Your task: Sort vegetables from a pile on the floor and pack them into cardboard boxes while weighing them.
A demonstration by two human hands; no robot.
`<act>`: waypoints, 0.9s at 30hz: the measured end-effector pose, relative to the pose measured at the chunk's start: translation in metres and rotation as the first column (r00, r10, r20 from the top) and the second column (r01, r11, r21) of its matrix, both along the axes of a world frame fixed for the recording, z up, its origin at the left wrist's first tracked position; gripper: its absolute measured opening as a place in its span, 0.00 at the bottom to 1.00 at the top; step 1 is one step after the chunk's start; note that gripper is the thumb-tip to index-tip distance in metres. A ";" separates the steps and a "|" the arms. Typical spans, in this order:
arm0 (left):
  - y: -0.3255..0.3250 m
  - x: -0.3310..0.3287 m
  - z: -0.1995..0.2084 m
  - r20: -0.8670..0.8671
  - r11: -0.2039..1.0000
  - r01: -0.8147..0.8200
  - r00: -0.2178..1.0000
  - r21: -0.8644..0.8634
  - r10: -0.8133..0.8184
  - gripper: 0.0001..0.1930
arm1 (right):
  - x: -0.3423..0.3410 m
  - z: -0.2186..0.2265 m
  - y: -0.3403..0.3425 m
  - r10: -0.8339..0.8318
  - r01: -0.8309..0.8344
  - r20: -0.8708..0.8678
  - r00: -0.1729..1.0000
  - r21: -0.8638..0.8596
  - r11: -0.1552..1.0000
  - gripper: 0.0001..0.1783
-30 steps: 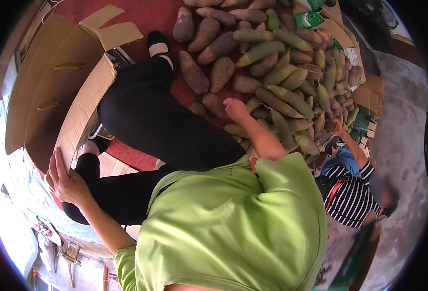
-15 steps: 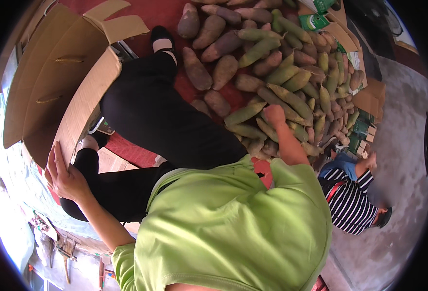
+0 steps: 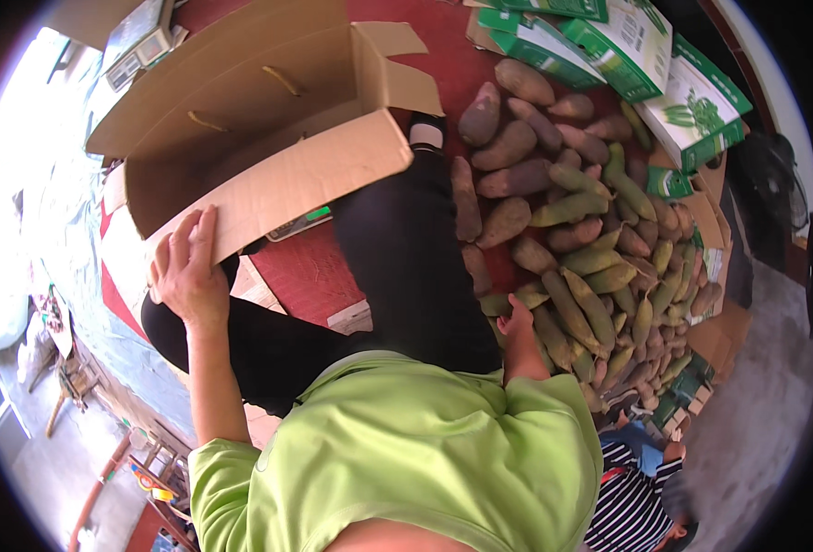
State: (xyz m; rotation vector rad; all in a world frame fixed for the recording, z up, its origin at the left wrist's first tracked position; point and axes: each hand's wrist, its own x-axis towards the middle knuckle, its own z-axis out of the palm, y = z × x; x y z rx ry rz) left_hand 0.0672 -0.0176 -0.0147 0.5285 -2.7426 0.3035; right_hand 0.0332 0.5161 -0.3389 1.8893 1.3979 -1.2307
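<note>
My left hand (image 3: 190, 281) grips the near flap of a large open cardboard box (image 3: 268, 189), its fingers lying over the flap's edge. The box stands tilted on my left, and the part of its inside that shows is bare. My right hand (image 3: 517, 324) is low beside my thigh, at the near edge of a heap of long green radishes (image 3: 588, 308). Its thumb and fingers are apart, next to a green radish (image 3: 517, 302); the rest of the hand is partly hidden. Thick purplish-brown root vegetables (image 3: 505, 221) lie beyond and among the green ones.
Green-and-white printed cartons (image 3: 691, 106) stand at the far right. A scale (image 3: 300, 224) with a lit green display shows under the box flap. On the right a person in a striped shirt (image 3: 632, 501) is beside the heap. Red cloth (image 3: 319, 281) covers the floor.
My view has turned left, so the box sits nearer the middle. My left hand keeps its hold on the flap. My right hand has drawn back toward my body and its fingers have parted.
</note>
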 end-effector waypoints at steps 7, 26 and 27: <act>-0.003 -0.001 0.003 0.000 1.000 -0.022 1.000 0.006 0.022 0.24 | -0.013 0.019 -0.025 -0.258 0.164 -0.197 0.946 -0.396 0.904 0.27; -0.004 0.002 0.002 -0.002 0.996 -0.033 0.999 0.088 0.034 0.22 | -0.250 0.399 -0.327 0.051 -0.748 -0.829 -0.557 0.527 0.405 0.27; -0.004 0.004 0.005 0.000 0.996 -0.035 0.999 0.086 0.035 0.22 | -0.252 0.401 -0.348 0.087 -0.779 -0.817 -0.571 0.572 0.257 0.29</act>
